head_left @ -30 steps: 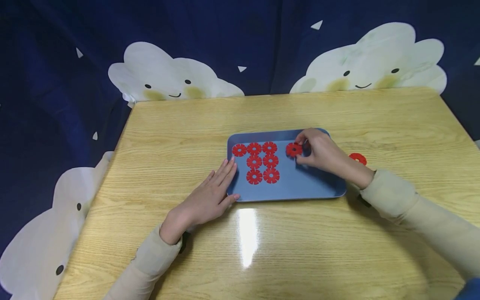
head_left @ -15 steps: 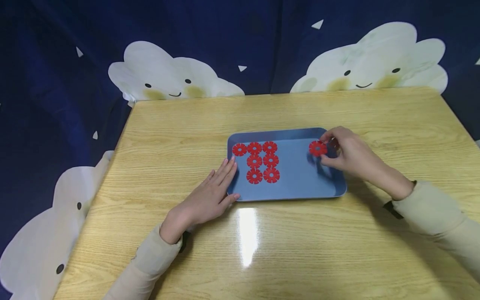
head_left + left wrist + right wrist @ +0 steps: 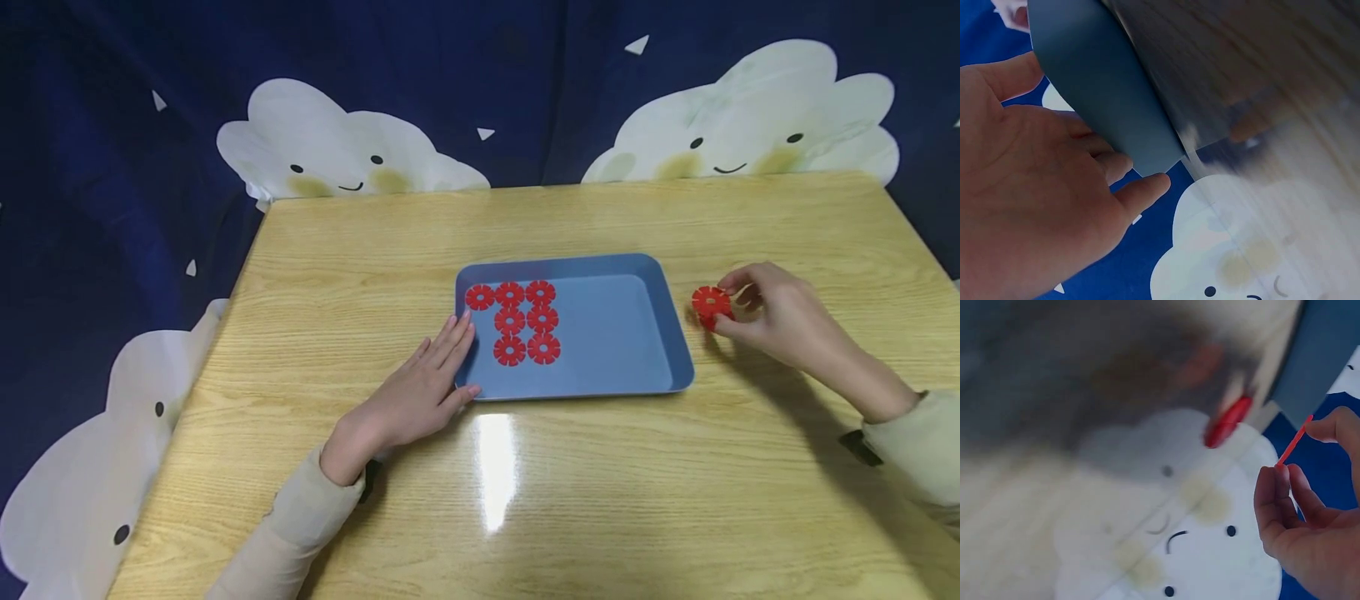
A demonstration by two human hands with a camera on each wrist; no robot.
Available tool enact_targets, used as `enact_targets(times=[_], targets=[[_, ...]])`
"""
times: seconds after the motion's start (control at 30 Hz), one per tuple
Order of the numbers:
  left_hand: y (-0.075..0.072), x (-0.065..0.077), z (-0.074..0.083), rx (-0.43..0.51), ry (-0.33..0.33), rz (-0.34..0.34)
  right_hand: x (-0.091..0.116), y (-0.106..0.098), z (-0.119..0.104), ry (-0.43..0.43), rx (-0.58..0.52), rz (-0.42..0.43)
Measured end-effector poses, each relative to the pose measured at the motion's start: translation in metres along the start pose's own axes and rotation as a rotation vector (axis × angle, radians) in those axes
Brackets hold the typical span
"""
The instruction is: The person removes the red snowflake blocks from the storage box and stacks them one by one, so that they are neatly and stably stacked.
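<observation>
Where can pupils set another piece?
Free: the tray between the red discs and its right wall; the table's front, between the sleeves. Crowded: the left half, discs plus left hand; beyond the right wall, where the right hand pinches one disc near another.

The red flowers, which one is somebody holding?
The flower pinched in the right hand; another flower lies on the table, seven more in the blue tray.

Free room in right half of tray [image 3: 607,329], 7 red discs [image 3: 519,322] crowding its left
</observation>
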State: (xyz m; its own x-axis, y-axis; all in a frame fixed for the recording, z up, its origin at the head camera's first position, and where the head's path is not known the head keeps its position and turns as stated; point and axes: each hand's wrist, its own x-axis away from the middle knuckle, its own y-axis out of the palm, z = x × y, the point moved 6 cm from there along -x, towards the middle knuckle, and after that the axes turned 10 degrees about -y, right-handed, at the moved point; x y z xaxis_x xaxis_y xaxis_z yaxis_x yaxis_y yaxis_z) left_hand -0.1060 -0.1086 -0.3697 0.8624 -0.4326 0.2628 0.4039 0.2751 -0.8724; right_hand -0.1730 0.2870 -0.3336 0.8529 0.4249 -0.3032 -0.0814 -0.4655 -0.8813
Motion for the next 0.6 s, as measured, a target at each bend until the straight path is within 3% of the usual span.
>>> enact_targets(times=[0.27, 0.6], targets=[[0.001, 0.0, 0.0, -0.008, -0.003, -0.003, 0.012, 0.01, 0.019, 0.025, 0.01, -0.025], [0.0, -0.001, -0.001, -0.004, -0.013, -0.015, 0.018, 0.016, 0.027, 0.025, 0.003, -0.047]])
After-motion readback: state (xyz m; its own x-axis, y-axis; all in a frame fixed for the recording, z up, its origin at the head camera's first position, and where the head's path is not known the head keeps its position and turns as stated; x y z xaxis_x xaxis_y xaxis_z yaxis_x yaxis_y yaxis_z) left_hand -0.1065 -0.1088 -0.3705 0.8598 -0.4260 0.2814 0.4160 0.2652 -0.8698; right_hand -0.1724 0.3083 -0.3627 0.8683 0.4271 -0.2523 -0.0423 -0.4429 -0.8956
